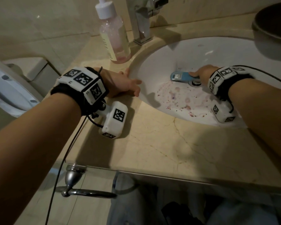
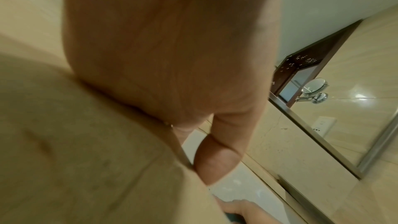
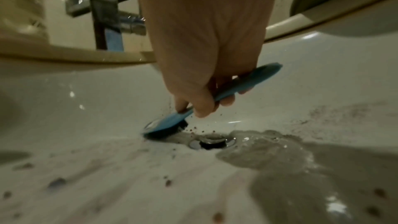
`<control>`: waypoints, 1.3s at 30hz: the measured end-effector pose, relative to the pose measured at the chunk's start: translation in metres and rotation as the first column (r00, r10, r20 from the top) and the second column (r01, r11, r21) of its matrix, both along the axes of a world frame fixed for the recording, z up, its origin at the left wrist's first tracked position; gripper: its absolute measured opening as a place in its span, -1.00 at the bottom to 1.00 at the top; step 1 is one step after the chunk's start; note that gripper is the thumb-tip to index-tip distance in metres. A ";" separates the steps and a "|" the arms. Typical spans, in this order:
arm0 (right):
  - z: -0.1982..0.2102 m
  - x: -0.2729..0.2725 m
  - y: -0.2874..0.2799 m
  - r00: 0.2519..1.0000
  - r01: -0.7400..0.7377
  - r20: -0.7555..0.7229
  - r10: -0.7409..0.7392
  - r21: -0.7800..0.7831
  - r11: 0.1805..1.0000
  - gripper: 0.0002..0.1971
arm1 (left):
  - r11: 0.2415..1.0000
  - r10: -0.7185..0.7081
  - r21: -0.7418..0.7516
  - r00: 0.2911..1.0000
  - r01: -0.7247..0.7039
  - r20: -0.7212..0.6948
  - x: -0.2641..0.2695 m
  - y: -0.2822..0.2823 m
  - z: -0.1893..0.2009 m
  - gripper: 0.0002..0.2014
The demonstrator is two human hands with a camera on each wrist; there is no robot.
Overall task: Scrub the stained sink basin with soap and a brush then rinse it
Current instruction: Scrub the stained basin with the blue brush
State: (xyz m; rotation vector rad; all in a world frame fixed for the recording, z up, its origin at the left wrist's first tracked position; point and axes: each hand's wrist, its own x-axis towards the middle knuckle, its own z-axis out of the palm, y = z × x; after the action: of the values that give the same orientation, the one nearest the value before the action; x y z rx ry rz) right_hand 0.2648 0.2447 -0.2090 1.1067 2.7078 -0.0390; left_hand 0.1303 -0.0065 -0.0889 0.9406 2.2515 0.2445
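The white sink basin (image 1: 193, 52) carries reddish-purple stains (image 1: 182, 101) across its near slope. My right hand (image 1: 201, 73) grips the handle of a blue brush (image 1: 178, 76); the brush head (image 3: 165, 125) presses on the basin just left of the metal drain (image 3: 212, 140). Specks and streaks (image 3: 168, 182) dot the basin in the right wrist view. My left hand (image 1: 125, 85) rests flat on the beige counter with its fingers over the sink's left rim. In the left wrist view my left hand (image 2: 172, 57) lies on the counter edge, thumb (image 2: 217, 159) pointing down.
A clear soap bottle (image 1: 113, 33) with pink liquid and a white pump stands on the counter (image 1: 169, 143) beside the chrome faucet (image 1: 143, 18). A dark bowl (image 1: 274, 28) sits at the back right. A towel bar (image 1: 88, 192) hangs below the counter; a toilet (image 1: 11, 88) is at left.
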 end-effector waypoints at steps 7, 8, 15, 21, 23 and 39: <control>0.020 -0.002 -0.003 0.983 -0.120 -0.106 0.149 0.242 0.963 -0.62 | 0.999 -0.036 -0.009 0.999 0.036 0.030 0.002 -0.003 0.003 -0.37; 0.025 -0.002 -0.003 0.978 -0.153 -0.082 0.191 0.339 0.928 -0.57 | 0.999 -0.037 -0.011 0.999 0.037 0.031 0.001 -0.003 0.002 -0.36; 0.038 -0.009 0.014 0.942 -0.327 0.249 0.225 0.532 0.781 -0.64 | 1.000 -0.010 -0.004 1.000 0.010 0.008 -0.003 0.002 -0.002 -0.37; 0.033 -0.015 0.018 0.941 -0.322 0.105 0.323 0.574 0.753 -0.61 | 1.000 0.001 -0.002 1.000 -0.001 0.023 -0.005 0.002 -0.003 -0.37; 0.032 -0.011 0.020 0.958 -0.281 0.121 0.259 0.558 0.780 -0.65 | 1.000 0.000 0.002 1.000 0.000 0.022 -0.004 0.001 -0.003 -0.37; 0.032 0.006 0.026 0.944 -0.223 0.322 0.074 0.454 0.863 -0.59 | 0.999 0.038 0.023 0.998 -0.039 0.041 -0.004 0.000 -0.004 -0.36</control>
State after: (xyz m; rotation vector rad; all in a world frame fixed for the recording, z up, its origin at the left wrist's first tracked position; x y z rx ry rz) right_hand 0.2705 0.2710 -0.1771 0.9091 2.5737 0.8107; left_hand 0.1258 -0.0069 -0.0930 0.8972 2.2360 0.3049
